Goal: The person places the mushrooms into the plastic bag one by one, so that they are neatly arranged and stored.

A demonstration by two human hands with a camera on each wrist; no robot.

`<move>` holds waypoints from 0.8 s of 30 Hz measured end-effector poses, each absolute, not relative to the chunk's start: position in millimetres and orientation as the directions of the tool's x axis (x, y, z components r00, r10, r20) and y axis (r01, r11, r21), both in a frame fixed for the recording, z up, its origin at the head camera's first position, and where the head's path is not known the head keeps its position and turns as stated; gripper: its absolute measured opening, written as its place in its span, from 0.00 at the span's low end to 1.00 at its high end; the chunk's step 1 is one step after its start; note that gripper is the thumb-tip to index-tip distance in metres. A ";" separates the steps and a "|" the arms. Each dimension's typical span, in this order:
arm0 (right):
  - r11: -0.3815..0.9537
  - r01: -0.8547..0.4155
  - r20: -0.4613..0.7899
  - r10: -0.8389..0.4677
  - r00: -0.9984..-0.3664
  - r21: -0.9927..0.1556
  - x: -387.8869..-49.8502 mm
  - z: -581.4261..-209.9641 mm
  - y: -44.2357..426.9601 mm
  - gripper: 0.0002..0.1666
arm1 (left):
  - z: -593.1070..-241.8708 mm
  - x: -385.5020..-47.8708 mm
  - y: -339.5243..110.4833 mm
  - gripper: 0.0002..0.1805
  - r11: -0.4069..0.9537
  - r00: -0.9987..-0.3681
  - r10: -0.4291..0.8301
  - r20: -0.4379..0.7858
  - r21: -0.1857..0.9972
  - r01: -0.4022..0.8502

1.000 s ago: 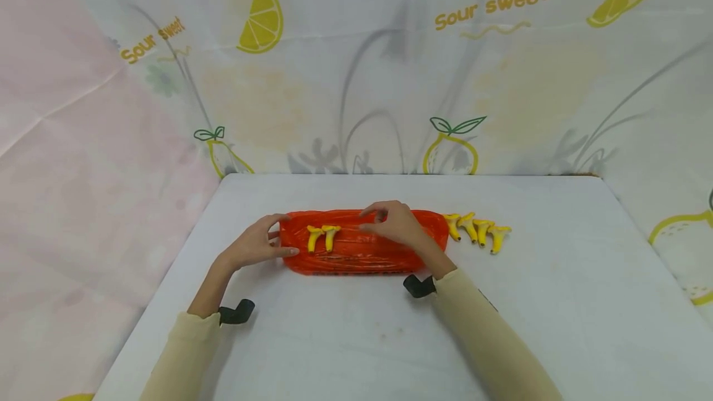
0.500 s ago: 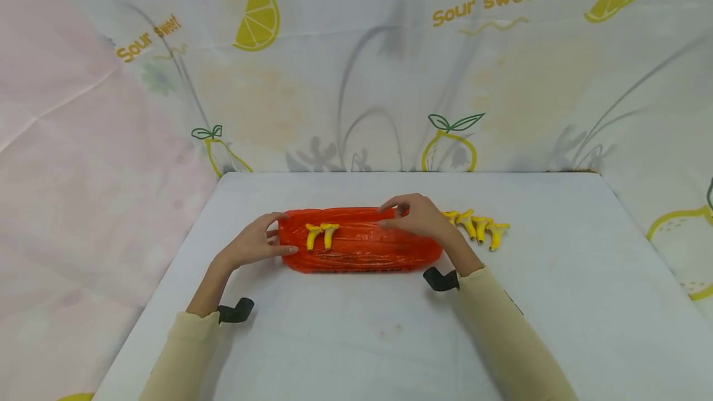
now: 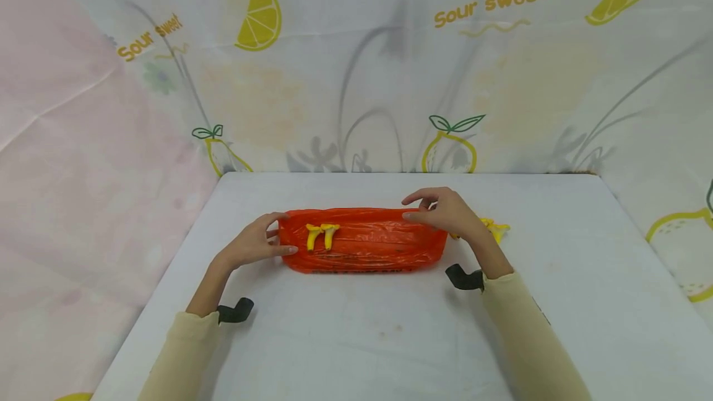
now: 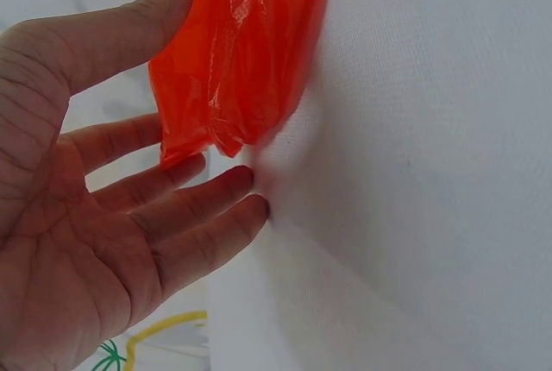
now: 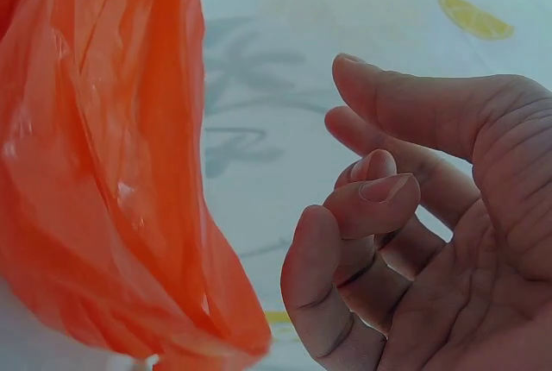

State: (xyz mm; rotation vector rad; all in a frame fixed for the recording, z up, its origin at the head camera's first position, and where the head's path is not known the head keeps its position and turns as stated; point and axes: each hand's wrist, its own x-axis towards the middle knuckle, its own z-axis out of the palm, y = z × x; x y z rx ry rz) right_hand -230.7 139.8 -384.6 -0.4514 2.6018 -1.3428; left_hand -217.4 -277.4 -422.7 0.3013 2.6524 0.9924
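Observation:
An orange-red plastic bag (image 3: 373, 246) lies flat on the white table, wrinkled lengthwise. Two small yellow pieces with narrow stems and flared tops (image 3: 328, 237) lie side by side on its left half. At the bag's left end is my left hand (image 3: 259, 241), thumb and fingers spread around the edge; in the left wrist view the thumb touches the plastic (image 4: 237, 52). My right hand (image 3: 453, 212) hovers over the bag's right end with loosely bent fingers, holding nothing. It partly hides more yellow pieces (image 3: 498, 229) of the same shape beyond that end.
The white tabletop (image 3: 356, 339) reaches toward me in front of the bag. Behind the table hangs a white cloth (image 3: 356, 67) printed with lemons and lettering; a pinkish cloth (image 3: 72, 203) hangs at the left.
My right hand has moved right, from above the middle of the bag to its right end, and now covers part of the yellow row. The left hand and the two pieces have stayed put.

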 end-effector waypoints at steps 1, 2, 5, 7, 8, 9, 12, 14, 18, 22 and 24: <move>0.553 -0.178 -0.022 -0.335 -0.942 -0.814 -229.8 -383.8 142.0 0.18 | -422.3 -217.0 -277.1 0.47 0.738 -0.934 0.296 -0.198 0.669 0.092; 0.558 -0.176 -0.021 -0.328 -0.944 -0.811 -229.2 -383.4 144.3 0.18 | -422.1 -216.9 -277.0 0.47 0.738 -0.935 0.294 -0.200 0.669 0.089; 0.555 -0.158 -0.029 -0.312 -0.950 -0.816 -226.3 -381.9 150.7 0.19 | -421.2 -216.9 -277.0 0.47 0.737 -0.935 0.295 -0.198 0.670 0.091; 0.557 -0.150 -0.032 -0.304 -0.952 -0.817 -224.5 -381.6 154.8 0.19 | -420.8 -216.8 -277.4 0.47 0.732 -0.934 0.301 -0.192 0.674 0.097; 0.563 -0.151 -0.031 -0.300 -0.953 -0.813 -224.1 -381.8 157.1 0.20 | -421.2 -217.2 -277.9 0.47 0.733 -0.934 0.301 -0.190 0.673 0.100; 0.569 -0.149 -0.031 -0.295 -0.955 -0.808 -223.4 -381.8 159.4 0.19 | -421.6 -217.3 -278.2 0.47 0.730 -0.933 0.306 -0.188 0.675 0.103; 0.590 -0.138 -0.041 -0.280 -0.959 -0.796 -221.7 -382.8 166.6 0.19 | -422.4 -218.2 -278.6 0.47 0.726 -0.932 0.310 -0.186 0.680 0.105; 0.600 -0.124 -0.056 -0.273 -0.960 -0.790 -220.7 -383.7 171.0 0.21 | -423.0 -218.4 -279.4 0.47 0.724 -0.933 0.310 -0.185 0.682 0.105; 0.598 -0.094 -0.081 -0.260 -0.962 -0.796 -220.3 -387.0 181.3 0.24 | -422.7 -218.7 -280.2 0.48 0.723 -0.934 0.306 -0.186 0.683 0.101; 0.606 -0.092 -0.079 -0.249 -0.965 -0.790 -219.7 -390.3 194.3 0.22 | -422.9 -218.7 -279.9 0.48 0.725 -0.934 0.301 -0.194 0.683 0.092; 0.611 -0.095 -0.074 -0.244 -0.967 -0.786 -218.5 -391.4 200.1 0.21 | -422.8 -218.8 -279.9 0.48 0.726 -0.934 0.300 -0.194 0.681 0.092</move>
